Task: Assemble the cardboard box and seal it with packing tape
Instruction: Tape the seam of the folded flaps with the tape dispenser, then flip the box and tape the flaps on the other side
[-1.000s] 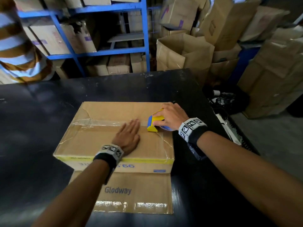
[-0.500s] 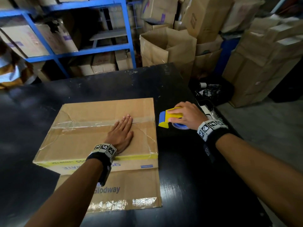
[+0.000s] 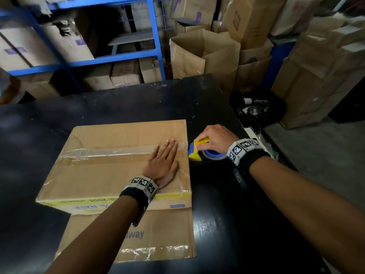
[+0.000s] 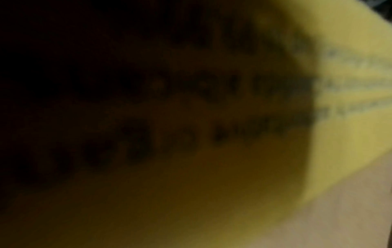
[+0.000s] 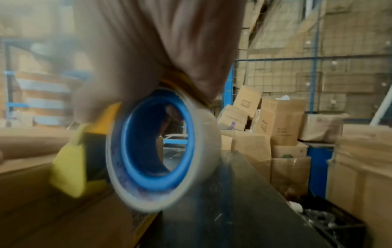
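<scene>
A flat brown cardboard box [image 3: 110,171] lies on the black table [image 3: 118,107], with a strip of clear tape [image 3: 110,153] across its top seam. My left hand [image 3: 164,163] presses flat on the box near its right edge, fingers straight. My right hand [image 3: 213,139] grips a yellow and blue tape dispenser [image 3: 197,150] just off the box's right edge. The right wrist view shows the clear tape roll on its blue core [image 5: 161,147] with the yellow dispenser body [image 5: 72,161] under my curled fingers [image 5: 148,50]. The left wrist view is dark and blurred against yellow print [image 4: 350,100].
One box flap [image 3: 158,234] lies open toward me on the table. Blue shelving [image 3: 102,58] with cartons stands behind the table. An open carton [image 3: 205,54] and stacked boxes [image 3: 316,76] crowd the back right. A dark crate of clutter [image 3: 256,109] sits beside the table's right edge.
My right hand pulled the dispenser rightward off the box top to just past its right edge. My left hand stayed flat on the box. The head view shifted.
</scene>
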